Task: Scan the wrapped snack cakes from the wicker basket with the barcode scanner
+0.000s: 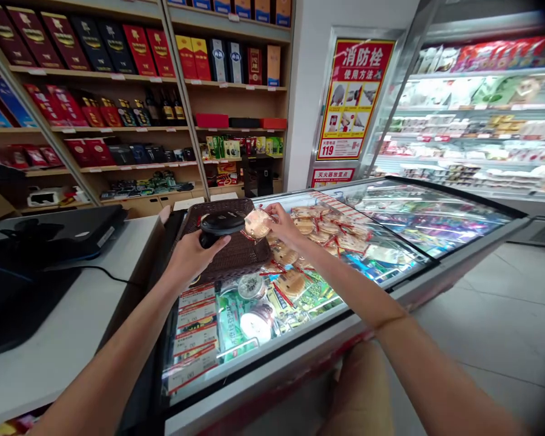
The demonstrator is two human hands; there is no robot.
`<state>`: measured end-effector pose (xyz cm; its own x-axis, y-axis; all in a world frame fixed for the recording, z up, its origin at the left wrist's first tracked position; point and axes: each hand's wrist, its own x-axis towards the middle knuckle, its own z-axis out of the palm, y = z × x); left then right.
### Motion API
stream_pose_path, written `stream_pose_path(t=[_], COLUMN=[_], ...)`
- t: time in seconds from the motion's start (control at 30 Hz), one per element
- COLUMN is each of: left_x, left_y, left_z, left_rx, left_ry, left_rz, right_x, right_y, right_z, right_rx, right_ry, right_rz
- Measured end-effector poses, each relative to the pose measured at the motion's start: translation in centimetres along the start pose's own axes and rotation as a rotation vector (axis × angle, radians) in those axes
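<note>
My left hand [193,254] is wrapped round the handle of a black handheld barcode scanner [222,223], whose head points right. Just in front of it, my right hand [279,224] pinches a small clear-wrapped package of round, pale flat food [257,223]. The package and the scanner head are very close; I cannot tell whether they touch. Below both hands a brown woven basket [236,263] rests on the glass top of a chest freezer. Several similar wrapped packages [292,282] with red strips lie on the glass to the right of the basket.
A white counter [131,251] with a black checkout machine [72,227] and a cable stands at the left. The freezer's front edge [272,378] runs close before me. Shelves of boxes and bottles [136,115] rise behind, and a lit refrigerated display [481,121] stands at the right.
</note>
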<state>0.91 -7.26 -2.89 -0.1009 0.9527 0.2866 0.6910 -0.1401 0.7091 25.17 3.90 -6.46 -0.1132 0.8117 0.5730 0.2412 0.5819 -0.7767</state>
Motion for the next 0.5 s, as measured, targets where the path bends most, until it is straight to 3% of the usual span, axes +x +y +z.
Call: stream_pose_path(t=[0.13,0.27,0.4,0.5], left_x=[-0.7,-0.8,-0.6,-0.6], left_y=[2.3,3.3,3.4,3.0], left_z=[2.4,3.7,3.6,2.5], left_rx=[0.128,0.137,0.097,0.045], left_ry=[-0.005,0.002,0.019,0.018], left_rz=[0.077,0.122,0.142,0.108], right_x=[-2.5,-3.6,-3.6,-3.6], right_y=[-0.3,0.1,2.2,4.0], right_z=[-2.9,-5.2,-6.8,-6.7], right_rx=[-0.031,-0.105,-0.32,-0.456], right_ry=[0.055,0.121,0.26,0.217], right_rz=[-0.017,0.01,0.059,0.141])
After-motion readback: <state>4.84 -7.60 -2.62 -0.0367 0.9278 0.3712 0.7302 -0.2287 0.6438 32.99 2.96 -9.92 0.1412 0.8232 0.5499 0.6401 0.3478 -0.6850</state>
